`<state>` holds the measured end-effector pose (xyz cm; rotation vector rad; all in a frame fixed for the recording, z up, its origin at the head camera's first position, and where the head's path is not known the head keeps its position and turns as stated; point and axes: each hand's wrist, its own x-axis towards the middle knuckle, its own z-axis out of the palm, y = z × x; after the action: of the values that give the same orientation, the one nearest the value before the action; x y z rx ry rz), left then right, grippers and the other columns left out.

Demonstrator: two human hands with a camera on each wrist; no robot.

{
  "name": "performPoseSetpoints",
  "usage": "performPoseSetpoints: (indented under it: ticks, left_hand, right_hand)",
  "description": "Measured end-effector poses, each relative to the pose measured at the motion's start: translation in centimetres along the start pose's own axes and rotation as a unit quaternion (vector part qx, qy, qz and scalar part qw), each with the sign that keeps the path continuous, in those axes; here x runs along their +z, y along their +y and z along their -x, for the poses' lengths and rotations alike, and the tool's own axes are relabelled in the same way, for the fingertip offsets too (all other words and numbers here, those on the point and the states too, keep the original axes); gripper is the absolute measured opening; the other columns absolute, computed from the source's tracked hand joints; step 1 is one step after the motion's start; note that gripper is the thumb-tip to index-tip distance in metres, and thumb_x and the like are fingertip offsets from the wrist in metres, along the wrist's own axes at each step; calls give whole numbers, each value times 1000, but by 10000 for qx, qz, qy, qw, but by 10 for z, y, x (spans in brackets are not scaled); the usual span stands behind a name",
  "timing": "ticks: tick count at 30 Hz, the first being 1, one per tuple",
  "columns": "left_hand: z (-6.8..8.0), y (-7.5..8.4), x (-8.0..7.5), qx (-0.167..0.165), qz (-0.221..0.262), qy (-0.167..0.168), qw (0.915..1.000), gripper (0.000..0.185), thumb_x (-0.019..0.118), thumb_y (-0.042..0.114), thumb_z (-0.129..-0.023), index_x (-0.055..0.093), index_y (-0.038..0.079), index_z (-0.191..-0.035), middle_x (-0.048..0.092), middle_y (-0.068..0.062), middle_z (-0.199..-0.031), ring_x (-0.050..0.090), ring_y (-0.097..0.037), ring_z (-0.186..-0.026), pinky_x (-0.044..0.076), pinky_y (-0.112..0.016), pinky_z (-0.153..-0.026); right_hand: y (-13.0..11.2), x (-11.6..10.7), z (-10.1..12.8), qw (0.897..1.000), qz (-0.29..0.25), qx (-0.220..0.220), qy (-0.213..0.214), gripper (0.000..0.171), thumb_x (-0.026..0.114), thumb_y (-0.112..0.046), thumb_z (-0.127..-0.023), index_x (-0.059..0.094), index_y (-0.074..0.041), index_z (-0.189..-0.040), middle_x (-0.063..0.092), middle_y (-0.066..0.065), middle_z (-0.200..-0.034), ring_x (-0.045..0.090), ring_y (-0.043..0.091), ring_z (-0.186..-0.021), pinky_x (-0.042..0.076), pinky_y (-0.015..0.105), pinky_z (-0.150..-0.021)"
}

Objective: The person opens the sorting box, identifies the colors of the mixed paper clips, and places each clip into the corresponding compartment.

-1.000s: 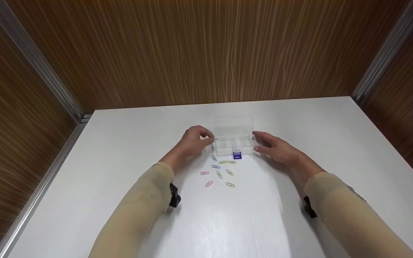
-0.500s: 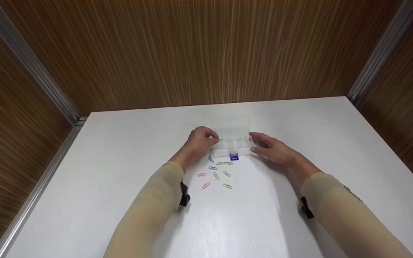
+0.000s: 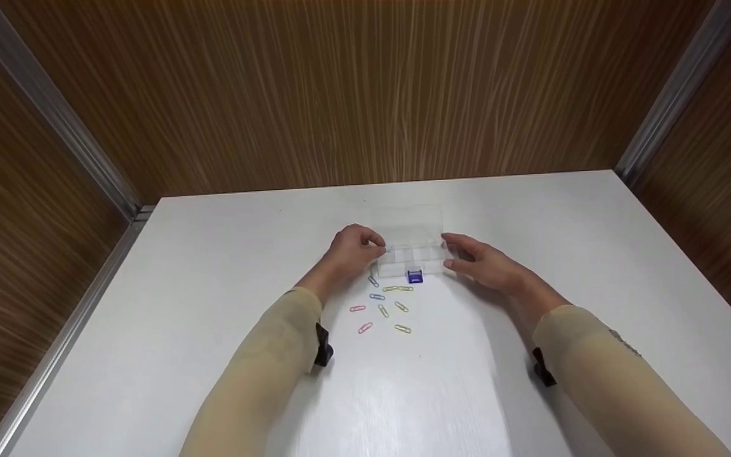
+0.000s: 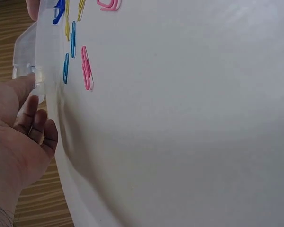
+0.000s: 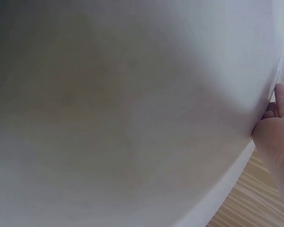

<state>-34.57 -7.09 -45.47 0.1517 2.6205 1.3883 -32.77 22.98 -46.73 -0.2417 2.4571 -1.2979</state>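
Pinching a thin bluish wire paper clip (image 4: 32, 70), mostly hidden by my fingertips, my left hand (image 3: 348, 252) sits at the centre of the head view, by the left side of a clear plastic compartment box (image 3: 392, 271). In the left wrist view its remaining fingers curl loosely, lower left. The box rests mid-frame, its transparent lid (image 3: 407, 219) lying back toward the top and a dark blue plastic latch (image 3: 415, 277) at its front edge. My right hand (image 3: 491, 268), right of centre, has thumb and index finger spread apart, their tips at the box's right side. Below the box in the frame lie two blue paper clips (image 3: 377, 297), two pink paper clips (image 3: 357, 308) and five yellow paper clips (image 3: 403, 329), on the white desk (image 3: 435, 406). Two of the yellow ones lie end to end, just under the latch. My beige sleeves (image 3: 251, 387) reach the bottom edge; a brown wood-grain panel (image 3: 365, 95) fills the top.
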Motion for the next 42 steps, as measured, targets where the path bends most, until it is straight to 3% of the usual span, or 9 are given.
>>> performPoseSetpoints:
  ticks: [7,15,20,28,35,42]
  left_hand:
    - [4,-4,-15,454,-76,44,9989,21,72,20,-103,74,13,-123,65,-1,-122,54,-20,-120,44,-39,-105]
    - [24,-17,-41,447,385,-105,9982,26,74,19,-103,74,8,-126,69,-1,-116,58,-22,-113,47,-39,-98]
    - [43,-30,-47,433,475,-319,9974,24,75,18,-101,76,7,-122,70,-3,-113,59,-23,-109,49,-37,-92]
    - [51,-44,-39,510,521,-726,9947,20,77,16,-99,76,7,-117,72,-2,-109,63,-20,-103,49,-35,-93]
    - [46,-37,-27,558,498,-928,9929,21,78,19,-99,77,9,-117,72,0,-109,62,-20,-101,48,-35,-90]
    - [42,-33,-15,832,431,-1160,9888,16,78,16,-98,80,9,-112,74,0,-106,61,-19,-99,48,-33,-94]
  right_hand:
    - [2,2,-4,9999,98,-120,-48,73,66,-37,-106,31,-25,-169,22,7,-175,11,27,-162,11,50,-129]
    - [6,-2,-5,9999,135,-97,15,72,67,-39,-106,33,-27,-168,22,7,-175,10,28,-163,9,52,-128]
    - [9,-8,-5,9998,171,-81,-15,72,66,-39,-106,32,-27,-168,21,7,-176,9,29,-163,8,54,-128]
    - [12,-14,-3,10000,75,-3,23,73,67,-39,-106,32,-28,-168,19,6,-176,7,29,-163,8,53,-128]
    - [12,-15,-2,9998,51,-192,-15,74,66,-36,-107,29,-20,-169,21,11,-175,12,30,-162,12,51,-128]
    - [14,-14,-3,9997,99,-206,-4,74,66,-37,-107,30,-22,-169,21,11,-175,11,30,-162,11,51,-128]
